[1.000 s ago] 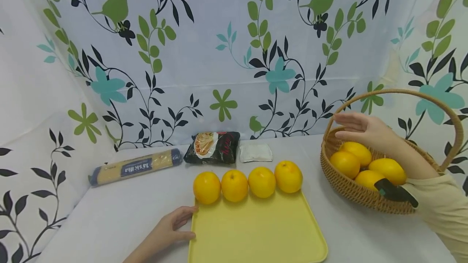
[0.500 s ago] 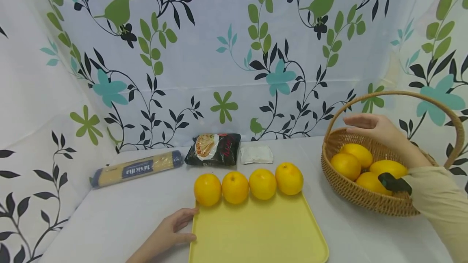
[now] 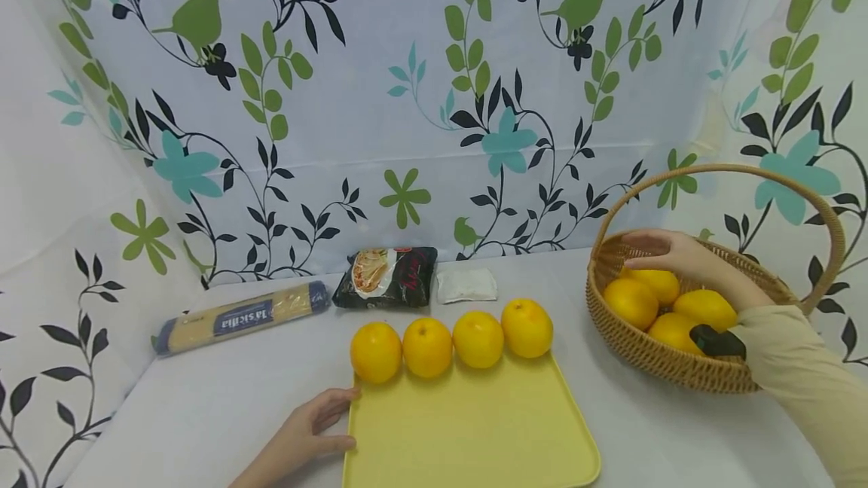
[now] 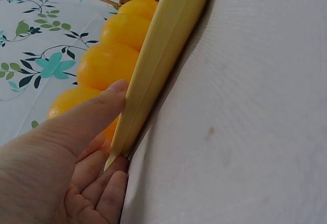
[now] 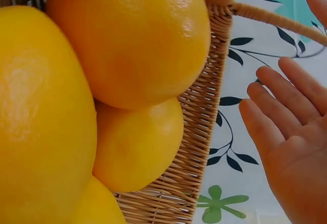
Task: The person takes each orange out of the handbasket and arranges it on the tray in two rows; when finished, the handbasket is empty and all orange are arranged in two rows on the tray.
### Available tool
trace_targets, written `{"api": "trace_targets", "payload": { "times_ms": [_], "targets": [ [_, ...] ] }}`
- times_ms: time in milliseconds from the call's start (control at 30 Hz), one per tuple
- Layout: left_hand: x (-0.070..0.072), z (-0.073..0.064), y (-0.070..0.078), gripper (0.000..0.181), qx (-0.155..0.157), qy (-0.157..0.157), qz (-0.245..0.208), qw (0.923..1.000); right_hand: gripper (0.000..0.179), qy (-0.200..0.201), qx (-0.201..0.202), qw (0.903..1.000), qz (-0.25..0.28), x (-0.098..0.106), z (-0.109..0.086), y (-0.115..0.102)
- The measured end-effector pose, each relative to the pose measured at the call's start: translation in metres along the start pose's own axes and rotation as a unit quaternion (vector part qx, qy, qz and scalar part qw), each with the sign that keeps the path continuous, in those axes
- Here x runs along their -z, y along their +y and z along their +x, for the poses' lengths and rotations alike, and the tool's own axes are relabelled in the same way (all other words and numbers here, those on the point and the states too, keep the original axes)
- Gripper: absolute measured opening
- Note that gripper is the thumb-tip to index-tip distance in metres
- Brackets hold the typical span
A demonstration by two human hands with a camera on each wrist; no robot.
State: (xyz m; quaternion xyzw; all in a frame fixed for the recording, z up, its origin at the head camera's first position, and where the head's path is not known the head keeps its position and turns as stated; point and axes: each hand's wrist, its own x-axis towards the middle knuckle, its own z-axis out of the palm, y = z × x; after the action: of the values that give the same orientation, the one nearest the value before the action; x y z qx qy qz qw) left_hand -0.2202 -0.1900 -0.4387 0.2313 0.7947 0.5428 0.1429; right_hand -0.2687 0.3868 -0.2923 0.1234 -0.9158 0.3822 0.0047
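Observation:
My left hand [image 3: 308, 428] touches the left rim of a yellow tray [image 3: 475, 428], thumb and fingertips spread along it. In the left wrist view, the thumb [image 4: 97, 114] lies against the tray's edge. Several oranges [image 3: 427, 347] stand in a row along the tray's far end. My right hand [image 3: 678, 256] is over the wicker basket [image 3: 631, 337], fingers extended and holding nothing. Inside the basket are several yellow-orange fruits [image 3: 631, 303], one of them longer and lemon-like [image 3: 705, 309]. In the right wrist view the palm and fingers are apart from the fruits.
A pack of spaghetti [image 3: 240, 318] lies at the back left. Beside it are a black printed food bag [image 3: 386, 277] and a small white packet [image 3: 466, 285]. The basket's tall handle [image 3: 732, 169] arches over its opening. Patterned cloth [image 3: 325, 111] hangs behind.
My right hand has shifted slightly and come lower over the fruits in the basket. The left hand stays at the tray's rim. The head view has shifted a little.

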Motion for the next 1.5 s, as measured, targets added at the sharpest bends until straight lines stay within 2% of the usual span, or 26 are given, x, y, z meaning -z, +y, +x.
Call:
{"api": "trace_targets", "payload": {
  "times_ms": [133,233,300,467,667,767,900,1133,1367,1500],
  "targets": [
    [0.000,0.000,-0.001,0.064,-0.001,0.000,-0.003,1.0000,0.060,-0.025,-0.006,0.9996,-0.014,-0.004,0.002,0.000],
    [0.000,0.000,-0.001,0.063,-0.001,0.001,0.001,1.0000,0.062,-0.046,-0.005,0.9980,-0.044,-0.006,0.002,0.001],
    [0.000,0.000,-0.001,0.062,-0.001,0.002,0.003,1.0000,0.063,-0.051,0.000,0.9967,-0.063,-0.007,0.002,0.003],
    [0.000,-0.001,0.000,0.061,-0.001,0.006,0.006,1.0000,0.062,-0.057,-0.009,0.9961,-0.068,-0.007,0.002,0.006],
    [-0.002,-0.002,-0.001,0.062,-0.003,0.005,0.011,0.9999,0.067,-0.125,-0.025,0.9894,-0.069,-0.011,-0.001,0.011],
    [-0.001,-0.002,-0.001,0.060,-0.021,0.002,0.007,0.9997,0.071,-0.145,-0.033,0.9854,-0.083,-0.014,-0.003,0.010],
    [0.000,-0.002,0.000,0.058,-0.028,0.000,0.002,0.9996,0.073,-0.152,-0.034,0.9830,-0.097,-0.016,-0.003,0.010],
    [0.001,-0.002,0.002,0.060,-0.005,-0.001,0.007,1.0000,0.081,-0.177,-0.080,0.9782,-0.073,-0.017,-0.003,0.012],
    [0.002,0.000,0.001,0.060,-0.004,0.003,0.008,1.0000,0.076,-0.151,-0.045,0.9827,-0.097,-0.016,0.000,0.008],
    [0.000,-0.001,0.001,0.063,0.002,0.004,0.008,1.0000,0.076,-0.143,-0.041,0.9829,-0.108,-0.016,0.001,0.007]
  ]
}}
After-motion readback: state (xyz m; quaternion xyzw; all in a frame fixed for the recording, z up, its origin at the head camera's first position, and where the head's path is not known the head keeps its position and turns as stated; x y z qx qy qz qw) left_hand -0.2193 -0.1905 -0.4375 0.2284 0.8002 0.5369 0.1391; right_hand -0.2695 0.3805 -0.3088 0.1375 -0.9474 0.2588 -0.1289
